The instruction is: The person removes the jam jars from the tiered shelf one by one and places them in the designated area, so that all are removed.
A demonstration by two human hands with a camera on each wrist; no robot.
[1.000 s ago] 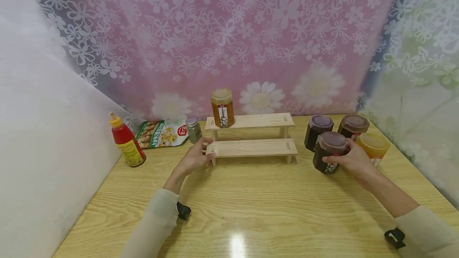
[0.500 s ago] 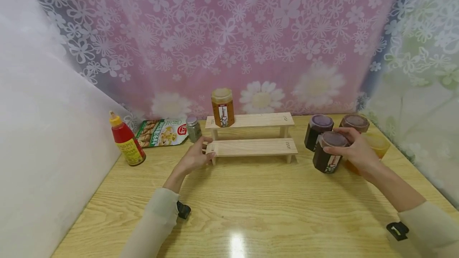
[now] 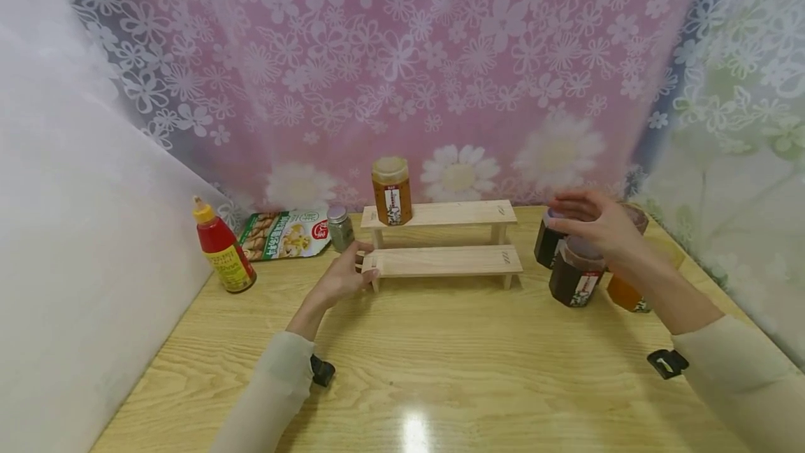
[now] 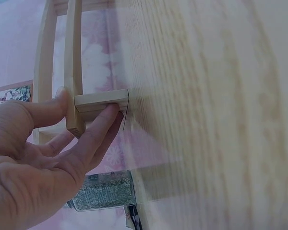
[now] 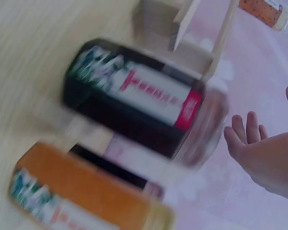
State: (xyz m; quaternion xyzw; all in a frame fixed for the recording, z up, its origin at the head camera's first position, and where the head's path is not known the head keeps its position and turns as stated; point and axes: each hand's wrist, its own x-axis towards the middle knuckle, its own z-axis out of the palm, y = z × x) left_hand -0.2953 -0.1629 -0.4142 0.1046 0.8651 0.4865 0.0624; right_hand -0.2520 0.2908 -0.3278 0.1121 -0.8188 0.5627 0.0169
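My left hand point(image 3: 339, 277) grips the left end of the two-tier wooden shelf point(image 3: 443, 261). In the left wrist view its thumb presses the lower board point(image 4: 73, 72) and its fingers reach the leg point(image 4: 103, 99). On the shelf's upper board an amber jar point(image 3: 393, 194) stands upright at the left. My right hand point(image 3: 606, 233) hovers over the dark jars, fingers spread and holding nothing. Below it are a front dark jar point(image 3: 574, 284), a purple-lidded dark jar point(image 3: 546, 243) and an orange jar point(image 3: 624, 292). Another jar point(image 3: 638, 218) behind is mostly hidden by the hand.
A small seasoning jar point(image 3: 340, 228) stands just left of the shelf. Beside it lies a green and white food packet point(image 3: 286, 235). A red squeeze bottle point(image 3: 223, 250) is farther left. A floral curtain point(image 3: 402, 75) hangs along the table's back edge.
My right hand has let go of the front dark jar, which has turned slightly so its label faces differently. The hand has risen back and left toward the purple-lidded jar. My left hand stays put.
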